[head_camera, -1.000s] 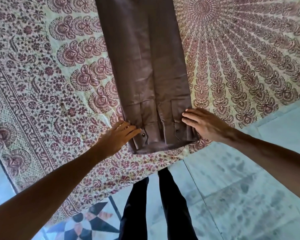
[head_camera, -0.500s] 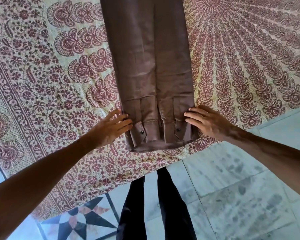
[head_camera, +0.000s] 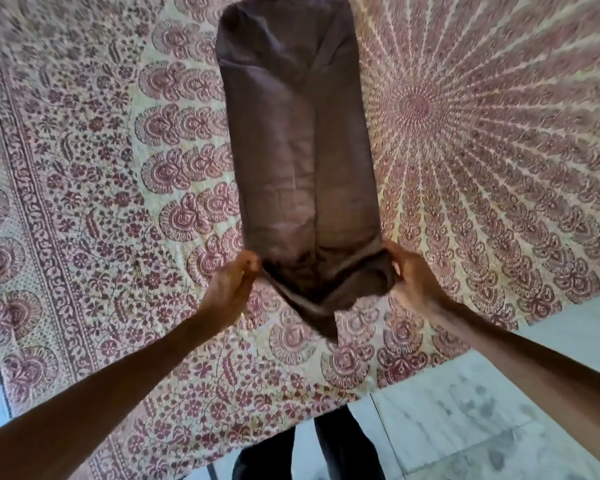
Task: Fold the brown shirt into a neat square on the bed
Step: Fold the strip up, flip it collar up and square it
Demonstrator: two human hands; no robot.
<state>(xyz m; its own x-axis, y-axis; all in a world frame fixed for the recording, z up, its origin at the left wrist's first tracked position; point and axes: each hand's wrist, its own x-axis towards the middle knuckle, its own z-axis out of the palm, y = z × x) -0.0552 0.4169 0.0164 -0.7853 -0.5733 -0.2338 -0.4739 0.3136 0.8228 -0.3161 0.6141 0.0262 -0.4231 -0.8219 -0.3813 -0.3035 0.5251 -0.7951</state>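
Observation:
The brown shirt (head_camera: 298, 140) lies as a long narrow strip on the bed (head_camera: 101, 202), running away from me. Its near end is lifted off the bedspread and sags in the middle between my hands. My left hand (head_camera: 231, 289) pinches the near left corner of the shirt. My right hand (head_camera: 407, 275) grips the near right corner with curled fingers. The far end of the shirt rests flat at the top of the view. The frame is somewhat blurred.
The bed carries a cream bedspread with a red floral and radial print. Its near edge runs diagonally across the bottom. Pale marble floor (head_camera: 482, 427) lies to the right, and my dark trouser legs (head_camera: 326, 452) stand by the bed edge.
Both hands went from resting flat beside the cuffed near end to gripping its corners. The near end has risen off the bed and moved away from me.

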